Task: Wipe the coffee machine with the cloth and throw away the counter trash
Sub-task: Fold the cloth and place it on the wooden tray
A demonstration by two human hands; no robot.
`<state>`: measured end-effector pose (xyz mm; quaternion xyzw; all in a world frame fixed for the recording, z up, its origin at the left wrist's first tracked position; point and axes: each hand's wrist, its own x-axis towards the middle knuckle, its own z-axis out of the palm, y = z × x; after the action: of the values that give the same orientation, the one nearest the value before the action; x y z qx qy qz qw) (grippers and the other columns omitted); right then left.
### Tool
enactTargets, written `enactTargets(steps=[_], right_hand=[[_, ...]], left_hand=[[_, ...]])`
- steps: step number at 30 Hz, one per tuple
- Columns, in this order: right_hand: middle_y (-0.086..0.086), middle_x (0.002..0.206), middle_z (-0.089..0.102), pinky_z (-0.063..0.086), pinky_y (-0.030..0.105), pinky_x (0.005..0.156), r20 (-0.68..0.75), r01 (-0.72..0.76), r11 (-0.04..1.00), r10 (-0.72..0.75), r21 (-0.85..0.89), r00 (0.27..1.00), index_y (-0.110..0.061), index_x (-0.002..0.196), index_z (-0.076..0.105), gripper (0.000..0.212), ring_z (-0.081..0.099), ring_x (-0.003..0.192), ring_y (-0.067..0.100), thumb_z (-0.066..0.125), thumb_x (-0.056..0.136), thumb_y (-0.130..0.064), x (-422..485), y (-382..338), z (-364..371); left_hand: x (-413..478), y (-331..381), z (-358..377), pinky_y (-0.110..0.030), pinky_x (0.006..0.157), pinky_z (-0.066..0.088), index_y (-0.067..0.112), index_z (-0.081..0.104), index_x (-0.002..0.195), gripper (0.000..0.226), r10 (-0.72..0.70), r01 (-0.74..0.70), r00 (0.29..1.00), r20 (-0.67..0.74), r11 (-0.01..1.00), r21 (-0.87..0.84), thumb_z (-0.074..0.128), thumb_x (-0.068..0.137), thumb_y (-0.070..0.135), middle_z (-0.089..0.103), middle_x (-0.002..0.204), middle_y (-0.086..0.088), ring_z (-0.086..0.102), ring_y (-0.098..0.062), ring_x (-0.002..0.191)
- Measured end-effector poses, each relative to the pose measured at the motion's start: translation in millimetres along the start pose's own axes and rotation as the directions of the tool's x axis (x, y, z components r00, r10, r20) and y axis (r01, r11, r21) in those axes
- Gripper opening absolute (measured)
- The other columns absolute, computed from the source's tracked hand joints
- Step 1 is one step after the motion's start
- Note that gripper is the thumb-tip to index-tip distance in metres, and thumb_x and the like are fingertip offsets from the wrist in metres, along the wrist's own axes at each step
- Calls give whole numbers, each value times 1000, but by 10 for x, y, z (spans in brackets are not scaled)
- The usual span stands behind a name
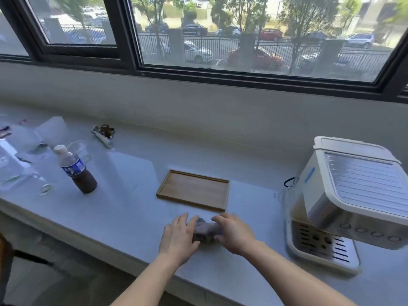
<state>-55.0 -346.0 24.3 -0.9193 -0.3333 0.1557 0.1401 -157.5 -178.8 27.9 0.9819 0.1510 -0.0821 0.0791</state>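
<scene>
Two hands, left hand [177, 236] and right hand [235, 236], closing fingers on cloth [206, 230] lying crosswise on worktop [132, 195]; coffee machine [344, 199] standing at 3 o'clock, right hand nearer.

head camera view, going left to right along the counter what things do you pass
clear plastic wrapping → bottle → wooden tray → coffee machine. The cloth, held between the left hand and right hand, overlaps the tray's span.

Two arms w/ no sleeves, bare from the bottom edge up to the hands. Left hand [177, 238] and right hand [235, 234]: no gloves, no rings, no watch. Fingers look short, nails plain, no paint. No marks on them.
</scene>
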Motion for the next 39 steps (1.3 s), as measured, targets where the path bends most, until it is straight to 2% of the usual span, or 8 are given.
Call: enactTargets(steps=[5,10,15,21,28,33,35,39], right_hand=[[-4,124,52,48,41,85,33,-45,995,48,-86,998,-32,118,51,41,47,116,25,62,78,-31,190,-121,154],[-1,114,55,44,39,76,40,-104,977,113,-185,993,-29,111,53,34,49,108,28,60,78,-23,223,-217,210],[1,112,54,44,38,73,31,-145,979,151,-146,988,-25,108,53,31,49,104,29,59,78,-19,232,-226,298],[2,97,60,41,34,66,68,-109,988,118,-112,991,-24,94,53,27,58,90,28,63,69,-26,322,-172,230],[0,91,66,37,30,57,-14,-18,996,17,-87,1000,-25,91,55,28,61,83,27,63,65,-32,580,-298,-103],[1,91,67,45,32,58,-88,16,995,-24,-95,996,-24,92,57,28,61,81,27,67,67,-31,874,-429,-402],[3,92,66,50,36,62,-104,11,994,-22,-105,994,-24,94,57,28,60,83,28,67,68,-30,997,-453,-482],[3,95,68,44,32,62,-121,20,995,-32,-102,992,-24,95,59,27,61,88,28,67,71,-33,1248,-475,-558]], left_hand=[[320,-238,118,-40,99,41,36,22,147,73,156,-157,983,96,988,-1,59,85,44,30,153,0,36,-24,134],[444,-385,198,-42,86,45,25,33,144,65,281,-293,944,175,955,47,59,84,31,48,130,-3,47,-27,114],[502,-345,208,-42,85,43,14,50,125,38,284,-295,946,158,954,47,49,87,13,51,123,-9,48,-30,113],[637,-351,112,-46,83,41,9,55,117,30,327,-342,932,159,936,80,45,89,9,57,116,-14,52,-35,109],[836,-572,-211,-42,81,41,12,60,102,21,331,-332,943,27,943,24,46,85,12,61,108,-10,54,-31,105],[1079,-695,-509,-39,83,40,10,62,104,22,338,-338,934,-116,941,21,46,89,12,63,107,-11,55,-31,104],[1182,-724,-603,-39,83,40,9,61,103,21,336,-335,932,-137,942,30,47,88,10,62,106,-12,55,-32,103],[1420,-782,-683,-38,83,40,9,62,102,21,328,-327,934,-139,945,28,50,84,8,63,108,-12,55,-32,105]])
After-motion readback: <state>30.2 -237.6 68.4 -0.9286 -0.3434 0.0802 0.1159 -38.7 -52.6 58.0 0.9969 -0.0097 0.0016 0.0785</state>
